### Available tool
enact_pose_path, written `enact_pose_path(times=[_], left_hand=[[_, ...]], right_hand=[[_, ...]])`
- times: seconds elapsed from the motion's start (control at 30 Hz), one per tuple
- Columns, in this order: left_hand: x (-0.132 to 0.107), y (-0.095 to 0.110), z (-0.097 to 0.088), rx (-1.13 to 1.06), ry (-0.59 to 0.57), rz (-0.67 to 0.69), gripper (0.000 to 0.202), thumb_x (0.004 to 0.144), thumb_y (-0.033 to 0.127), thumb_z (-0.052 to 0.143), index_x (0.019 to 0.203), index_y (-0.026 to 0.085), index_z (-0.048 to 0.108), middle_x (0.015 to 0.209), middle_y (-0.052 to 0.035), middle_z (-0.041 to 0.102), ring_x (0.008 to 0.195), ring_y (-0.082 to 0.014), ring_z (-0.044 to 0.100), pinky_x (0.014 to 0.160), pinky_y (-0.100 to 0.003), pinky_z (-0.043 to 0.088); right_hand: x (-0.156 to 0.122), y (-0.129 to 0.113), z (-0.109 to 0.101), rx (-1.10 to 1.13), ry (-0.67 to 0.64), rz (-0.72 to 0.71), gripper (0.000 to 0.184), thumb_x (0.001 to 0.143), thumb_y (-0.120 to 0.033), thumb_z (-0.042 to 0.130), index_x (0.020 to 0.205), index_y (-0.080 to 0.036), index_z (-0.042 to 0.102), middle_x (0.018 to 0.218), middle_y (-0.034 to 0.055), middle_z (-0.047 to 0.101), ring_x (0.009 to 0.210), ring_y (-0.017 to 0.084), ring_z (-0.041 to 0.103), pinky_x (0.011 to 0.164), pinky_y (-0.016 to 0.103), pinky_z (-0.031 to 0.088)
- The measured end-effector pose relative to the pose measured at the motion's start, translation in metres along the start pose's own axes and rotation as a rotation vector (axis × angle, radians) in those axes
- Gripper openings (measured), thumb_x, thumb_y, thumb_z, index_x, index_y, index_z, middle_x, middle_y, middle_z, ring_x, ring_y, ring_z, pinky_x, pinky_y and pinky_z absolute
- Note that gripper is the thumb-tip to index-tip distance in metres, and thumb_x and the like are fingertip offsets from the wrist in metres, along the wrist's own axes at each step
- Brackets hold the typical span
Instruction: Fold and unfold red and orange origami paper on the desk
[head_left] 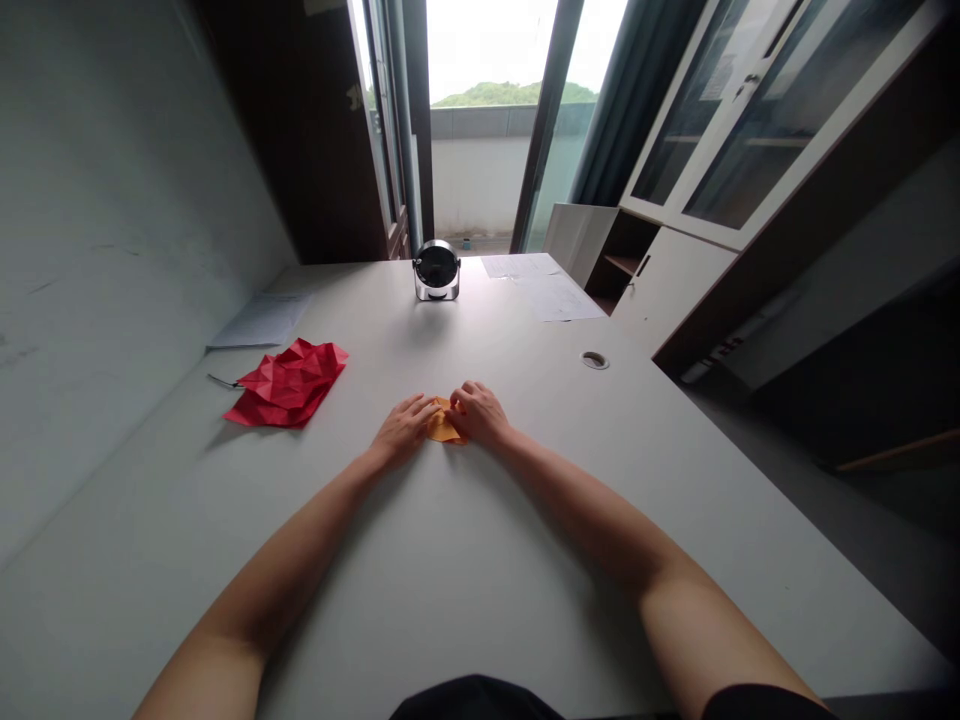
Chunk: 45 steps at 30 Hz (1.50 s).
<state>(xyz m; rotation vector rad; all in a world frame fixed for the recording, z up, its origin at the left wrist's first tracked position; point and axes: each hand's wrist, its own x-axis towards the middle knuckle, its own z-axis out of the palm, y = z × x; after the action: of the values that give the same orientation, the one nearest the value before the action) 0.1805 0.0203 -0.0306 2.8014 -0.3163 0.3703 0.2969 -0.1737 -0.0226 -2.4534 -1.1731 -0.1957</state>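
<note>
- The orange folded paper (442, 430) lies on the white desk (450, 570), about midway between its left and right edges, with both hands on it.
- The left hand (406, 430) is palm down with loosely stretched fingers over the paper's left side; whether its thumb pinches from below cannot be told.
- The right hand (481, 412) has bent fingers at the paper's right side; whether finger and thumb close on a layer cannot be told either.
- The step in hand looks like folding or shaping the small piece. The person would do well to let the left hand steady it lightly while the right works one flap at a time.
- Edges are best lined up before any firm press, and each crease run from its middle outward; too hard a pull on so thin a sheet could tear it.
- The red creased paper (289, 385), near the desk's left edge, is well apart from both hands, so there is room to work.
- The fingers cover both sides of the orange paper, so its full outline, layers and underside are hidden.
- A thin dark strip (223, 381) sticks out beside the red paper; its use is unclear.
- The face of the round device (436, 268) at the desk's far edge is too dark to make out.
</note>
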Motion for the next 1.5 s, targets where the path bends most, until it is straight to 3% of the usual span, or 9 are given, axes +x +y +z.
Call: enact_pose_path(times=[0.13,0.33,0.53,0.73,1.0,1.13,1.33,1.5], left_hand=[[-0.001,-0.005,0.004,0.026,-0.121,0.024,0.051,0.097,0.025,0.039,0.149,0.028,0.043,0.158,-0.0022,0.039,0.150,-0.0247,0.025,0.120,-0.049,0.028],[-0.003,-0.001,-0.005,0.080,-0.211,-0.030,0.055,0.097,0.028,0.039,0.152,0.032,0.038,0.160,0.0006,0.035,0.149,-0.0270,0.027,0.120,-0.053,0.024],[-0.005,0.004,-0.007,0.050,-0.181,-0.043,0.050,0.099,0.036,0.038,0.149,0.032,0.043,0.158,-0.0008,0.038,0.146,-0.0288,0.032,0.119,-0.053,0.024],[-0.005,0.003,-0.003,0.033,-0.156,-0.054,0.055,0.100,0.038,0.040,0.154,0.032,0.033,0.158,-0.0032,0.038,0.146,-0.0278,0.031,0.120,-0.051,0.022],[-0.002,0.002,-0.008,0.046,-0.139,-0.029,0.045,0.102,0.044,0.036,0.142,0.032,0.052,0.153,-0.0040,0.046,0.141,-0.0256,0.037,0.117,-0.045,0.028],[-0.001,0.002,-0.009,0.051,-0.130,0.001,0.042,0.100,0.039,0.042,0.140,0.033,0.054,0.149,-0.0050,0.049,0.138,-0.0251,0.040,0.116,-0.043,0.030],[-0.003,-0.005,-0.001,0.038,-0.150,-0.029,0.051,0.100,0.045,0.040,0.148,0.030,0.044,0.155,-0.0063,0.041,0.146,-0.0282,0.030,0.119,-0.047,0.025],[-0.006,-0.007,0.000,-0.005,-0.163,-0.062,0.059,0.097,0.052,0.045,0.152,0.031,0.038,0.161,-0.0054,0.033,0.150,-0.0290,0.022,0.121,-0.049,0.020]], right_hand=[[0.000,0.001,-0.001,0.007,-0.007,-0.018,0.020,0.089,-0.040,0.067,0.097,-0.021,0.069,0.105,0.0083,0.061,0.102,0.022,0.051,0.090,0.032,0.040],[0.001,0.020,-0.009,0.004,-0.027,0.032,0.021,0.088,-0.038,0.068,0.103,-0.023,0.069,0.113,0.0089,0.061,0.107,0.024,0.050,0.093,0.034,0.038],[0.001,0.034,-0.010,-0.015,0.059,0.146,0.016,0.094,-0.033,0.059,0.100,-0.022,0.070,0.110,0.0100,0.062,0.105,0.025,0.051,0.090,0.035,0.037],[-0.001,0.016,-0.004,0.051,0.014,0.037,0.023,0.088,-0.042,0.069,0.101,-0.023,0.069,0.113,0.0084,0.062,0.108,0.025,0.050,0.094,0.036,0.036],[0.003,0.043,-0.009,0.019,0.085,0.259,0.016,0.093,-0.032,0.059,0.097,-0.022,0.070,0.113,0.0104,0.062,0.108,0.026,0.049,0.090,0.038,0.036],[0.004,0.039,-0.007,0.026,0.069,0.251,0.024,0.099,-0.035,0.051,0.096,-0.022,0.071,0.112,0.0108,0.063,0.107,0.026,0.050,0.091,0.038,0.036],[0.003,0.023,-0.008,0.095,0.015,0.158,0.014,0.088,-0.037,0.067,0.089,-0.023,0.070,0.108,0.0067,0.064,0.104,0.023,0.052,0.091,0.034,0.037],[0.003,0.020,-0.011,0.243,0.007,0.175,0.013,0.088,-0.034,0.066,0.090,-0.022,0.069,0.095,0.0044,0.065,0.092,0.019,0.054,0.082,0.029,0.040]])
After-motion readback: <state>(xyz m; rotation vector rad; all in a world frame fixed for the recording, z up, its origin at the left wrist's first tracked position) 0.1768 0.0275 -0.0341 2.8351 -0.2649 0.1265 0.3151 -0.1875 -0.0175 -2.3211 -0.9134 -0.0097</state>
